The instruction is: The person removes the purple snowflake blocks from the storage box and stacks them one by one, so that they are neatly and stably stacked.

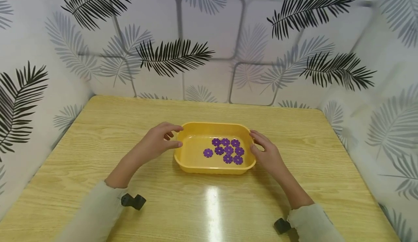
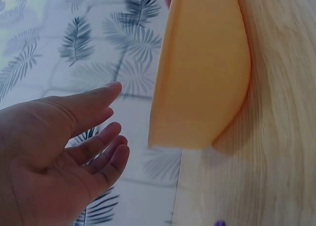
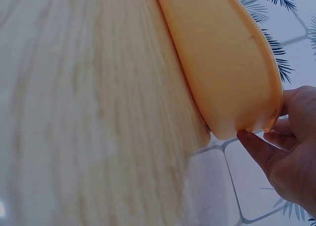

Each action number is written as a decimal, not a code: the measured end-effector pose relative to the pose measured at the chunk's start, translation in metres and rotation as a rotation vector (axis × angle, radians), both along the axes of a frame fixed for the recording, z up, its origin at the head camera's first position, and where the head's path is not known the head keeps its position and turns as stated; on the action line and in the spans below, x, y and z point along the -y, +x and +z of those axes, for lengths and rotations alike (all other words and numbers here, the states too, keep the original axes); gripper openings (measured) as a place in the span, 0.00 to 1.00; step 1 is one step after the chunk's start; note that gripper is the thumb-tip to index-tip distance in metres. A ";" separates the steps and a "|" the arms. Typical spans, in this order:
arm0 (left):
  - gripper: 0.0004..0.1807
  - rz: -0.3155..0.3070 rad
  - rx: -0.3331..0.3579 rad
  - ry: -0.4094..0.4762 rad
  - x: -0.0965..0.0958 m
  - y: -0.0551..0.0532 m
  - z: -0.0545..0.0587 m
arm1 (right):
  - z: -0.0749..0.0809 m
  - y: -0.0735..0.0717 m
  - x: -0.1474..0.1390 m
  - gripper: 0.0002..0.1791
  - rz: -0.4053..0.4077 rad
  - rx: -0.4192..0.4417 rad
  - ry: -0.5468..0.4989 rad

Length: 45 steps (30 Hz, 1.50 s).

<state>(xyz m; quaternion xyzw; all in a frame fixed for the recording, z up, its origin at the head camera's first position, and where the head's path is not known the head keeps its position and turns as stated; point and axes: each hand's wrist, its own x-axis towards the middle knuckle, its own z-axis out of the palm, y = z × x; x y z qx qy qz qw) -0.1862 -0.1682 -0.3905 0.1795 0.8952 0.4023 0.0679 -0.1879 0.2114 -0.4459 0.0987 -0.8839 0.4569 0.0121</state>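
A shallow yellow plastic basin (image 1: 196,168) stands on the wooden table. Several purple notched discs (image 1: 208,153), flat and flower-shaped, lie inside it, mostly grouped in its right half. My left hand (image 1: 158,143) is at the basin's left end, fingers loosely bent and holding nothing. In the left wrist view a gap separates this left hand (image 2: 74,147) from the basin (image 2: 202,72). At the other end my right hand (image 1: 266,153) grips the rim. The right wrist view has the right hand's fingers (image 3: 256,147) against the basin's end wall, with the thumb close to the rim.
The pale wood table (image 1: 156,205) reaches back to a leaf-patterned wall covering (image 1: 209,78), which also rises on both sides. A small purple thing (image 2: 219,223) shows at the lower edge of the left wrist view. Black wrist cameras (image 1: 133,201) sit near both sleeves.
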 end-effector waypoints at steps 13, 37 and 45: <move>0.26 -0.145 0.022 -0.045 -0.053 -0.021 -0.008 | 0.001 0.001 0.000 0.26 0.003 0.003 -0.007; 0.26 -0.183 0.153 -0.219 -0.091 -0.036 -0.030 | -0.001 0.000 -0.002 0.26 0.008 0.008 -0.012; 0.23 -0.237 0.102 -0.256 -0.095 -0.039 -0.037 | 0.000 0.000 -0.002 0.27 0.011 0.011 -0.020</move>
